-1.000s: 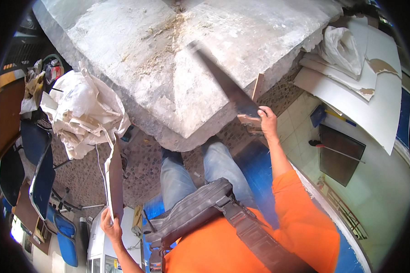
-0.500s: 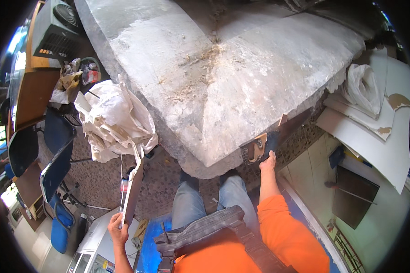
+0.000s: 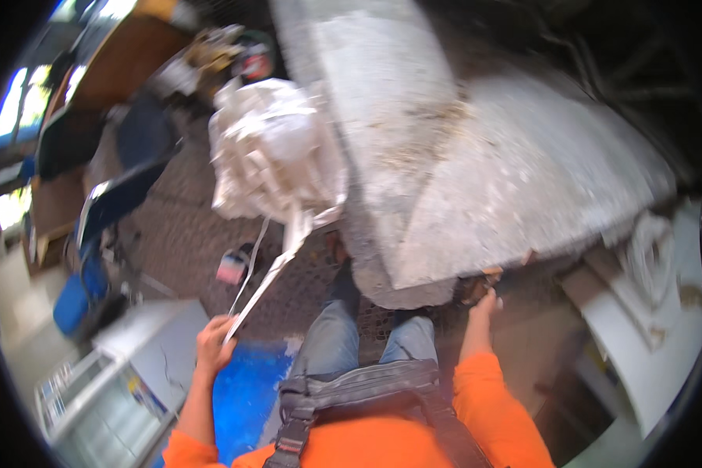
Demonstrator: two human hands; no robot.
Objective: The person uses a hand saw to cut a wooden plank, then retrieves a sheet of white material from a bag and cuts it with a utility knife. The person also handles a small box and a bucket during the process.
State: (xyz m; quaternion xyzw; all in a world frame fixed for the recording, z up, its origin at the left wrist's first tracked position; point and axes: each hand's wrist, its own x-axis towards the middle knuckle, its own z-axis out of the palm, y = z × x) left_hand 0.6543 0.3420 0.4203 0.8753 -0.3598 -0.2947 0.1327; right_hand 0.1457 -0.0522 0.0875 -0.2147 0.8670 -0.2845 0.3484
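Can't resolve right hand (image 3: 483,304) at 4 o'clock, smeared; can't separate fingers from saw (image 3: 475,291), nor trace blade in shadow under edge of slab (image 3: 515,171). Can't see far end of slab, cut off at 12 o'clock. Can't see most fingertips of left hand (image 3: 213,343) at 8 o'clock, curled out of view around white strip (image 3: 267,282). Can't tell filling of crumpled bundle (image 3: 277,152) at 11, hidden by folds. Can't identify pink-and-white item (image 3: 232,269) between 8 and 9, too small and blurred. Can't follow jeans (image 3: 324,339) at 6 past slab corner.
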